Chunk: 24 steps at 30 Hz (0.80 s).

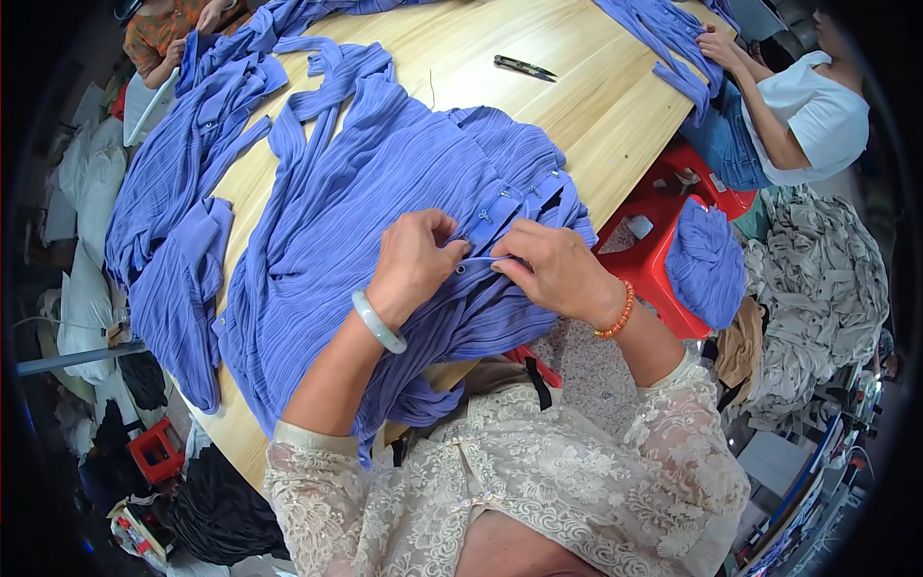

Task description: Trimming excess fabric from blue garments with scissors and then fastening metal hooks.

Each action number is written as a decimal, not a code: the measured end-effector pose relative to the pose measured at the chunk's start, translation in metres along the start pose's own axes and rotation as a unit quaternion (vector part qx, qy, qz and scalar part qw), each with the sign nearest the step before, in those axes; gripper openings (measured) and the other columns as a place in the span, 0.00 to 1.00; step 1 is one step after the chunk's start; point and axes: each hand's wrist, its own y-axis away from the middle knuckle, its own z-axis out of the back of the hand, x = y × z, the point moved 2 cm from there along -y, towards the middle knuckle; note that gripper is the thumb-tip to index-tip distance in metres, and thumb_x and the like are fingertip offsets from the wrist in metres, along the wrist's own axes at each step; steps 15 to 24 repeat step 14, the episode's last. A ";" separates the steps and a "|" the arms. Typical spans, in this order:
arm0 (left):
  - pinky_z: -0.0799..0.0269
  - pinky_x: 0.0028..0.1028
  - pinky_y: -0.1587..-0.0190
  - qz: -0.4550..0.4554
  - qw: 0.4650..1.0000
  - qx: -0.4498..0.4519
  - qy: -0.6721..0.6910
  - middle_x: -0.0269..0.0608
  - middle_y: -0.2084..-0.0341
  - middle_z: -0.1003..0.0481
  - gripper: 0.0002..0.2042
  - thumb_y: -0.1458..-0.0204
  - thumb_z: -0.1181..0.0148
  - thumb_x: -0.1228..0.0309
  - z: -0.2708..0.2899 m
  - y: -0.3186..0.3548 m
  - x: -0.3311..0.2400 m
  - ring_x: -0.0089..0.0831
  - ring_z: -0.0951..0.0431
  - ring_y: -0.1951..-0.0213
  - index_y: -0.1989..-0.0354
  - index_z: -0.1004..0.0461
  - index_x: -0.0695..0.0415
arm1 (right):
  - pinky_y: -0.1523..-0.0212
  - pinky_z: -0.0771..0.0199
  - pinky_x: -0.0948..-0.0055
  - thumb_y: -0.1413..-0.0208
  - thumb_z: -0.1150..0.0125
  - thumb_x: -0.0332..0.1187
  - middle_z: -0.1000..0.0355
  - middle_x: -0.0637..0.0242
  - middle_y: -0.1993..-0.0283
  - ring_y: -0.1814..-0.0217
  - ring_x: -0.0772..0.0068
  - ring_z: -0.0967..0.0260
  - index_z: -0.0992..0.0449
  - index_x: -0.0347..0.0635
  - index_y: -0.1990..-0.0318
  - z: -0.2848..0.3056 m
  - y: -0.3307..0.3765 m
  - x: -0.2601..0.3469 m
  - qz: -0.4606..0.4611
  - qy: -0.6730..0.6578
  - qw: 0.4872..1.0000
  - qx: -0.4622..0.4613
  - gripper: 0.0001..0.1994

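Note:
A blue-violet ribbed shirt [385,183] lies spread over the table in front of me, its sleeves stretching away to the far left. My left hand [415,258] pinches the edge of its button placket between thumb and fingers. Just to the right, my right hand [553,267] is closed on the same strip, so a short length with a small round button [461,270] runs between the two hands. Beyond them lies another part of the placket [495,213] with small light buttons. The fingertips partly cover the strip.
Thread snips [524,67] lie on the wooden table [586,106]. More blue-violet garments [187,183] are heaped at the left. Two people work at the far edges. To the right stand a red stool [663,293] bearing a blue bundle [707,260] and a grey fabric pile [817,288].

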 end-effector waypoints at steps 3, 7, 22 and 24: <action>0.35 0.20 0.75 0.018 0.998 0.013 0.051 0.31 0.79 0.26 0.08 0.52 0.33 0.75 0.000 0.002 0.003 0.15 0.32 0.77 0.67 0.23 0.67 | 0.69 0.29 0.64 0.49 0.35 0.29 0.28 0.60 0.67 0.67 0.56 0.28 0.25 0.38 0.67 0.001 -0.006 0.001 0.016 -0.017 1.000 -0.001 0.06; 0.36 0.19 0.73 0.000 0.995 0.026 0.092 0.29 0.76 0.25 0.07 0.50 0.36 0.76 0.000 0.005 -0.004 0.13 0.33 0.74 0.66 0.23 0.67 | 0.70 0.30 0.63 0.50 0.35 0.28 0.29 0.60 0.68 0.69 0.56 0.29 0.25 0.38 0.67 0.000 -0.014 0.003 0.032 -0.033 0.999 -0.012 0.06; 0.29 0.26 0.69 -0.007 0.991 0.052 0.127 0.43 0.76 0.20 0.07 0.50 0.39 0.75 0.000 0.006 -0.004 0.25 0.23 0.74 0.65 0.21 0.66 | 0.70 0.29 0.66 0.51 0.34 0.29 0.27 0.61 0.69 0.70 0.63 0.27 0.25 0.38 0.66 -0.005 -0.019 -0.001 -0.015 -0.059 0.998 -0.015 0.07; 0.29 0.26 0.69 -0.007 0.991 0.052 0.127 0.43 0.76 0.20 0.07 0.50 0.39 0.75 0.000 0.006 -0.004 0.25 0.23 0.74 0.65 0.21 0.66 | 0.70 0.29 0.66 0.51 0.34 0.29 0.27 0.61 0.69 0.70 0.63 0.27 0.25 0.38 0.66 -0.005 -0.019 -0.001 -0.015 -0.059 0.998 -0.015 0.07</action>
